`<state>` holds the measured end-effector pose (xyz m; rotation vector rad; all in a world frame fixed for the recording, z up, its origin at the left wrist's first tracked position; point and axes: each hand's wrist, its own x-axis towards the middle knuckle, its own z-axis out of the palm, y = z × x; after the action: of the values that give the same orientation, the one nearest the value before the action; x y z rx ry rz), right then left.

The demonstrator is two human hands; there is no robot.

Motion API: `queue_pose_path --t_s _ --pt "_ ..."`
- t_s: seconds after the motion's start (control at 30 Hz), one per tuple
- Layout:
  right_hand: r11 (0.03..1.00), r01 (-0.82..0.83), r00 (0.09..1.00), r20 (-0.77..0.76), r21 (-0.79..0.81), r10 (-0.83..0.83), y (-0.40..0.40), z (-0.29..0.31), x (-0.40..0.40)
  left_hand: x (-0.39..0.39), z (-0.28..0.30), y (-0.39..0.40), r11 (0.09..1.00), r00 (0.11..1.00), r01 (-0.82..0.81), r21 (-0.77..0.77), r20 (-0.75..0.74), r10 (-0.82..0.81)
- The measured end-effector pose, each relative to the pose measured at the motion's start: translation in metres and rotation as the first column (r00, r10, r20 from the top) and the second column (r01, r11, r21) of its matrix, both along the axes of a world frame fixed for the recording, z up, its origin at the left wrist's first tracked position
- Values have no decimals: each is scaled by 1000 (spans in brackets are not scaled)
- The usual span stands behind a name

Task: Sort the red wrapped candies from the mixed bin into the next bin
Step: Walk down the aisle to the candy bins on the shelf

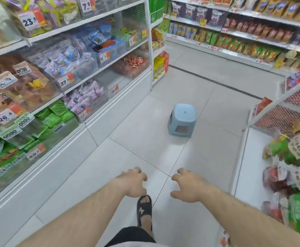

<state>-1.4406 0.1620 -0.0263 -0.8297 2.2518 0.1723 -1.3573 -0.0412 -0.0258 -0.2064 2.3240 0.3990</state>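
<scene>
both hands, left hand (134,181) and right hand (187,187), hang empty with fingers spread above open floor (145,136) in a shop aisle; red wrapped candies (134,62) sit in a far shelf bin on the left, a blue stool (182,119) ahead.

1. This is a snack aisle in a grocery shop.
2. At 9 to 11 o'clock, white tiered shelves (92,20) carry clear bins of wrapped sweets and bagged snacks, among them a bin of red wrapped candies (133,64).
3. Price tags (29,21) with large numbers and orange stickers hang along the shelf fronts.
4. At 1 to 2 o'clock, a long shelving run (243,31) holds rows of packaged snack bags.
5. At 3 o'clock stands a white wire-mesh rack (288,104) of packets.
6. A pale tiled floor (145,139) forms the aisle, with a light blue plastic stool (182,119) at 12 o'clock.
</scene>
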Motion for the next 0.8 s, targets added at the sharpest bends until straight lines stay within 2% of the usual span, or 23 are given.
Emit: queue_pose_path --t_s 0.13,0.43,0.6,0.8 --pt "996 83 997 3 10 -83 -18 8 -92 -105 11 -19 999 998 49 19 -38 -49" --pt "997 79 997 5 5 -79 -38 6 -279 -291 6 -37 998 998 58 -2 -34 -58" --pt "999 -23 1000 0 -25 23 -39 -12 -401 -390 -5 -28 998 999 -48 -26 -10 48" --pt "988 -140 989 42 -70 143 -38 -6 -535 -497 7 -13 979 979 -201 -39 22 202"
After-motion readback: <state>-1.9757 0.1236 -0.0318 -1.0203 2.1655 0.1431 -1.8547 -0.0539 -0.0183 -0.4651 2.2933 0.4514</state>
